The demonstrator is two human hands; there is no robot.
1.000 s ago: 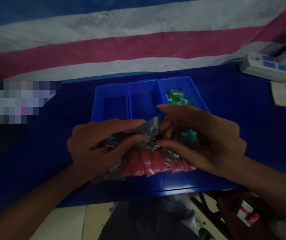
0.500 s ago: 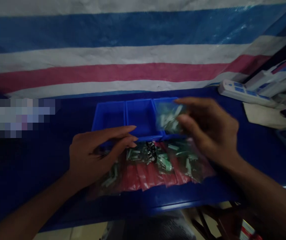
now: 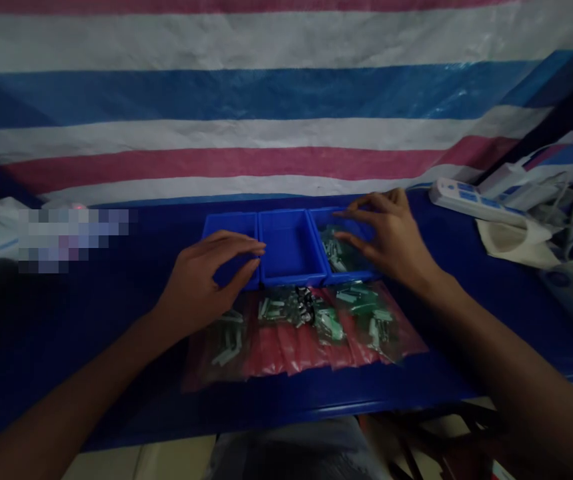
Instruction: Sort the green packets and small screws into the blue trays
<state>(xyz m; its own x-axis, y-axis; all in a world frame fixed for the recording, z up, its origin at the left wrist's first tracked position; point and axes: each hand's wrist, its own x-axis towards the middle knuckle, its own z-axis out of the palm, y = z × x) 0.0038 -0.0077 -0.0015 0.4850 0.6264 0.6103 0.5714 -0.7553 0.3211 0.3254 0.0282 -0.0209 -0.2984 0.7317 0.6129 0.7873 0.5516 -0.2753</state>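
Observation:
Three blue bins stand side by side on the table. In the right bin point(image 3: 345, 275) lies a clear plastic bag of small metallic parts point(image 3: 333, 252). My right hand point(image 3: 389, 233) is over that bin, fingers apart, holding nothing. My left hand point(image 3: 213, 270) hovers in front of the left bin point(image 3: 229, 219), thumb and fingers separated with nothing between them; it hides much of that bin. The middle bin point(image 3: 289, 243) has a bare floor. Before the bins lie several clear bags of small parts point(image 3: 380, 327) with red lower sections point(image 3: 291, 350).
At the back right a white power strip point(image 3: 466, 197) lies with cables and a beige paper piece point(image 3: 511, 237). A blurred-out item point(image 3: 73, 237) sits at the left. The blue table's front edge point(image 3: 316, 410) runs close below the bags. A striped tarp point(image 3: 266, 93) hangs behind.
My right hand has let go of the bag of small parts, which now rests in the right bin. My left hand has stayed near the left bin. The camera view has tilted up a little.

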